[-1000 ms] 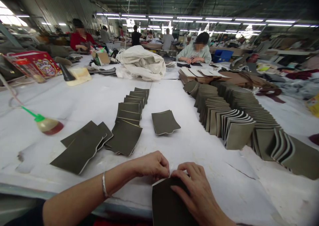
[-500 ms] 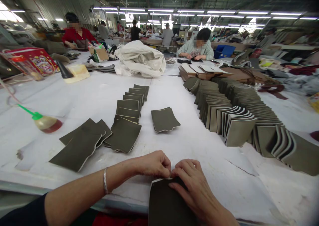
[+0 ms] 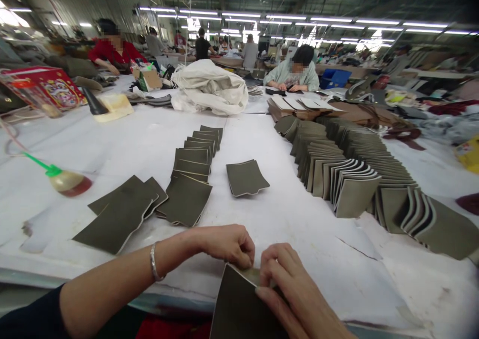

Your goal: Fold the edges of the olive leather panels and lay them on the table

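At the near edge of the table I hold a dark olive leather piece with a pale cut edge. My left hand, a silver bangle on its wrist, is closed in a pinch at the piece's far left corner. My right hand grips the far right edge, thumb on the dark face and fingers curled behind it. Between the hands a lighter strip shows past the edge; the fingertips partly hide it. Just beyond lies a small stack of similar panels.
Overlapping panels and a fanned row lie to the left. Long rows of panels stand at right. A green-tipped squeeze bottle lies far left. A white sack sits behind. Co-workers sit across the table.
The leather piece has tilted, its far left corner rising slightly left. My right hand has shifted a little, its fingers now more bent and farther from my left hand.
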Demonstrator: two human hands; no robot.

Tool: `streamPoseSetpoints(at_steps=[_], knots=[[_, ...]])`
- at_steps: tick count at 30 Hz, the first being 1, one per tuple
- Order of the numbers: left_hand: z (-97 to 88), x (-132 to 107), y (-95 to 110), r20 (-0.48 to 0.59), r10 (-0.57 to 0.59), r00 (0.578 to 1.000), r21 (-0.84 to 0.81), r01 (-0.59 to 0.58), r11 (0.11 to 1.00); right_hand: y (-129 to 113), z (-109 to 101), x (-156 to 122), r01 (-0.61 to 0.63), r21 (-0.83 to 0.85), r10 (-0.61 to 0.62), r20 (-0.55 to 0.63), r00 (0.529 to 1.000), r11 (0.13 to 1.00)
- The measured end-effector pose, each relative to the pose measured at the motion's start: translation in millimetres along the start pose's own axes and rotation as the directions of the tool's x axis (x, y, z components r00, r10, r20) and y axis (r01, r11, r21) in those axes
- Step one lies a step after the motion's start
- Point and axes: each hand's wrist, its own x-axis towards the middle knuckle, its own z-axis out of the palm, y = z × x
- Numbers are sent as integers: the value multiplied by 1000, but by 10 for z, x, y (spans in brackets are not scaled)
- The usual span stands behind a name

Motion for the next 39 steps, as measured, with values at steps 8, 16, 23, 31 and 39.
streamPoseSetpoints(at_steps=[8, 16, 23, 31, 39], knots=[[340, -374, -138, -77, -22, 997, -111, 13, 994, 178, 557, -414, -190, 101, 191, 0, 981, 977], [567, -503, -172, -295, -31, 955, 222, 100, 970, 135, 554, -342, -188, 90, 186, 30, 982, 978], [599, -471, -168, -300, 27, 953, 287, 63, 956, 158, 601, -369, -224, 35, 222, 63, 973, 974], [686, -444, -89, -303, 42, 952, 432, 98, 896, 150, 634, -388, -164, -56, 166, 21, 986, 985], [867, -333, -127, -295, 138, 945, 589, 66, 805, 142, 664, -436, -132, -115, 130, -29, 991, 985]])
